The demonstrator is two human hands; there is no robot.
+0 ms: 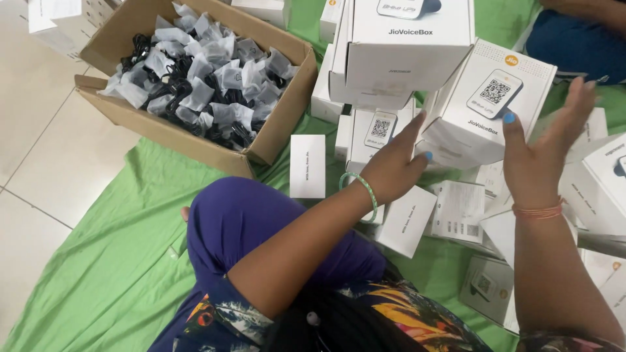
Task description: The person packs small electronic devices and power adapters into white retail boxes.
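While both hands stand open, a tilted white box [486, 107] sits between them, held by neither.

From the head view, the box leans against a stack of white cartons [398, 49], its printed square face up and towards the person. The right hand [541, 156] is nearest, thumb tip on the front face, fingers spread and gripping nothing; the left hand [394, 166] lies flat, fingers extended, just left of the box's lower corner. Smooth matte card, crisp edges. A brown cardboard box [195, 140] holds bagged black cables; green cloth [111, 261] underneath.
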